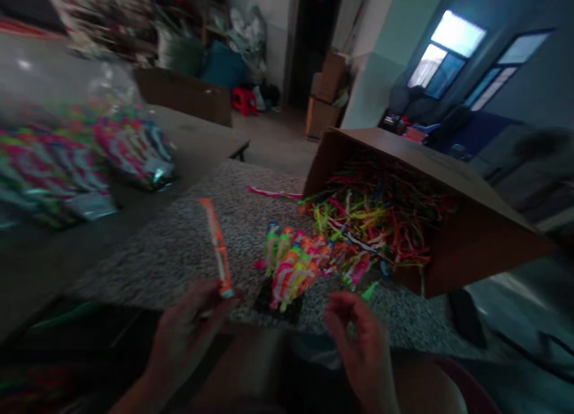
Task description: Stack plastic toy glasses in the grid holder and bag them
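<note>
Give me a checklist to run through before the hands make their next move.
1. Orange-and-white strip gripped by the left hand: ok.
2. Right hand free: cannot tell; blur hides anything small.
3. Colourful bundle clear of both hands: ok.
4. Cardboard box open, strips within view: ok.
5. All loose strips inside the box: not ok; some lie on the speckled tabletop.

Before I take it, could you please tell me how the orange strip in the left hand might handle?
The orange strip is probably somewhat stiff, rising nearly straight from the left hand. Its narrow build suggests it is likely light.
</note>
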Motion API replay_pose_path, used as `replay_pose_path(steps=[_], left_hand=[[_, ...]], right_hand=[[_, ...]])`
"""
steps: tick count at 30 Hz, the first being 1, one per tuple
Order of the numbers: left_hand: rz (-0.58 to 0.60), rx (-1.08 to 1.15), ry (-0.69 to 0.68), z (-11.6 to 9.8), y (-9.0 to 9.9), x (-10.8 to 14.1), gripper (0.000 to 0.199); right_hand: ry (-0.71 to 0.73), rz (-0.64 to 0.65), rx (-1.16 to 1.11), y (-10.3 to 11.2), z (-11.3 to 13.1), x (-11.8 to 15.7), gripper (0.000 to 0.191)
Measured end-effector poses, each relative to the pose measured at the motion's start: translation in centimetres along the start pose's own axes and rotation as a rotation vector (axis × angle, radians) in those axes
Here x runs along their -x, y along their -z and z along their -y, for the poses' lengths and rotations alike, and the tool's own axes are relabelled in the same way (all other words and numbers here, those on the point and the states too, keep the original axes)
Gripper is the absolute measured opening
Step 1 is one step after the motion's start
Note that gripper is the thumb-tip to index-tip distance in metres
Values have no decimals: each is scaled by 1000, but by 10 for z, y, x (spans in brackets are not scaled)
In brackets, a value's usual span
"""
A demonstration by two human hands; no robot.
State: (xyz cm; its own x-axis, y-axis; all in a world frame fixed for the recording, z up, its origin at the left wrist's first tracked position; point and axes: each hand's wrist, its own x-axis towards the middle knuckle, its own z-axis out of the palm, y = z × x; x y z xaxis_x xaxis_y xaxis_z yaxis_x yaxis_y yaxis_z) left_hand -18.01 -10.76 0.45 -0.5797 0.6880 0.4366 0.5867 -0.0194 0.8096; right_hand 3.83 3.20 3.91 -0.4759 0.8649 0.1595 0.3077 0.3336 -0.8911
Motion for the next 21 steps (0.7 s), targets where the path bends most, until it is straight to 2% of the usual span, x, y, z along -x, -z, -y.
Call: replay_pose_path(steps=[3, 5, 7, 11, 15, 21], left_hand=[[39, -17, -137, -14, 0, 4, 20], [115, -59, -260, -32, 1, 6, 17], [202, -81, -323, -46, 1, 8, 18], [309, 46, -206, -50, -1, 20, 19], [397, 203, -106, -49, -11, 36, 19], [408, 204, -100, -61, -13, 49, 22]], right_hand=[[109, 190, -231, -29, 50, 2, 46], [81, 257, -327, -44, 65, 0, 42], [21, 289, -351, -48, 67, -1, 27], [-114, 291, -390, -39, 56, 10, 30], [-155, 195, -449, -34, 53, 40, 28], [-33, -121, -422, -38, 50, 82, 26]])
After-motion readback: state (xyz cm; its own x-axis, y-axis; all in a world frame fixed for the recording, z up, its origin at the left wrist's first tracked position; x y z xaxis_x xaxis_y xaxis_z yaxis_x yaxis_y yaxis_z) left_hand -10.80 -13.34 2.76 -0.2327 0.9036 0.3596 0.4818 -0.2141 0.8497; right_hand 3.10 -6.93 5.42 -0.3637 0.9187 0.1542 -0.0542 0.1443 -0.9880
